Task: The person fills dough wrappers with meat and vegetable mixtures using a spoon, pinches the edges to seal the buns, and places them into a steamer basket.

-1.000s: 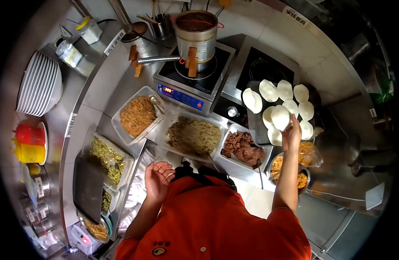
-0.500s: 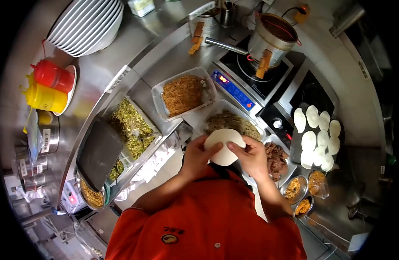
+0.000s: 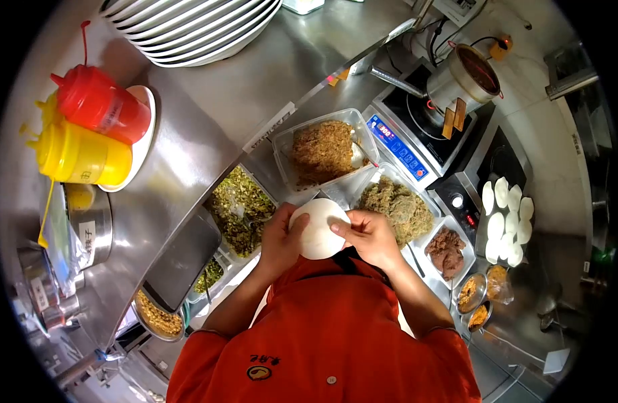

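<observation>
A flat white round of dough is held up in front of my red shirt. My left hand grips its left edge, thumb on the face. From the other side my right hand pinches the right edge, also with the thumb on top. Fingers behind the dough are hidden. Just beyond my right hand lies a container of greyish-green minced filling. Left of my left hand stands a tub of chopped green filling. A clear box of brown shredded filling sits further back.
Several white dough pieces lie on the dark plate at right. A pot stands on an induction cooker. Dark brown paste fills a tray at right. Squeeze bottles and stacked white plates occupy the left shelf.
My view has shifted toward the left, so the counter items appear further right. Both hands still hold the dough round, with the left thumb now higher on it.
</observation>
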Demonstrator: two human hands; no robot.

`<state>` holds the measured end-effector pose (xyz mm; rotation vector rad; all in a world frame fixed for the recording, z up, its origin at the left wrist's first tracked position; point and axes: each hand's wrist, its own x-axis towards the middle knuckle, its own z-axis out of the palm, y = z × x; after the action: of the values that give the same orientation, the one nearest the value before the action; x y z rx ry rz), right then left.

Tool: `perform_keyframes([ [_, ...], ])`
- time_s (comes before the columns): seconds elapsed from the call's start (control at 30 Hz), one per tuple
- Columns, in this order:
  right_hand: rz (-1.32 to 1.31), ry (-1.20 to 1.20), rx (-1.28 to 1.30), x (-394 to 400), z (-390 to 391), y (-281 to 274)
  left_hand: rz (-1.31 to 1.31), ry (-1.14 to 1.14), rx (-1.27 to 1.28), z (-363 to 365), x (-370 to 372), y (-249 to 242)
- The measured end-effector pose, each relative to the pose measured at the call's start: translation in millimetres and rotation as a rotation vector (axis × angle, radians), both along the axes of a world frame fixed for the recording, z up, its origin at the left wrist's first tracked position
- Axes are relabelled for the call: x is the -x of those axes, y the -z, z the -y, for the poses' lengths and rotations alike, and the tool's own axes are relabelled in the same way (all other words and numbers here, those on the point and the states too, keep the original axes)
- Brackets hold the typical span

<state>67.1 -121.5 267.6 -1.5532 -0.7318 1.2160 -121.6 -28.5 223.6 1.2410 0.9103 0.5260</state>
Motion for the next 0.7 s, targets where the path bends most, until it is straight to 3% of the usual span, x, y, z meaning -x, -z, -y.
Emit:
perform_keyframes([
  [0.1, 0.096, -0.162, 0.114, -3.9, -6.1, -2.7, 0.095, -0.078, 0.033, -11.2, 1.9, -3.1],
  [0.17, 0.192, -0.144, 0.071, -3.0, -12.3, -9.1, 0.040, 0.123, -0.045, -16.9, 5.6, -6.7],
  [0.2, 0.289, -0.126, 0.024, -1.1, -17.6, -12.8, 0.037, 0.118, -0.042, -19.7, 6.3, -7.4],
  [0.23, 0.109, -0.045, -0.115, 7.2, -21.6, 3.6, -0.044, 0.124, -0.034, -23.0, 5.8, -7.9],
  [0.27, 0.106, -0.048, -0.114, 2.5, -23.1, 10.7, -0.126, 0.133, -0.027, -26.1, 5.0, -9.3],
  [0.33, 0.103, -0.208, 0.059, -9.2, -24.0, 17.1, -0.176, 0.143, -0.045, -28.6, 2.9, -17.3],
  [0.4, 0.134, -0.197, 0.067, -18.1, -26.4, 12.1, -0.219, 0.163, -0.065, -30.6, 5.1, -19.5],
  [0.47, -0.049, -0.118, -0.069, -22.7, -29.5, 1.6, 0.124, 0.061, 0.513, -34.6, 24.4, -17.7],
  [0.5, 0.065, -0.246, -0.053, -33.7, -31.1, -10.9, 0.494, 0.155, 0.629, -41.6, 35.8, -2.5],
  [0.53, 0.155, -0.318, -0.021, -36.0, -33.7, -15.2, 0.548, 0.128, 0.827, -51.1, 36.3, 7.2],
  [0.63, 0.496, -0.408, -0.394, -34.0, -51.0, 19.1, 0.162, -0.095, 0.842, -32.7, -3.2, 23.0],
  [0.67, 0.496, -0.407, -0.393, -42.5, -58.3, 31.0, 0.696, -0.111, 1.276, -26.9, 13.2, 76.2],
  [0.7, 0.660, -0.387, -0.246, -53.9, -69.4, 42.9, 0.619, 0.000, 1.177, -32.1, -5.9, 60.4],
])
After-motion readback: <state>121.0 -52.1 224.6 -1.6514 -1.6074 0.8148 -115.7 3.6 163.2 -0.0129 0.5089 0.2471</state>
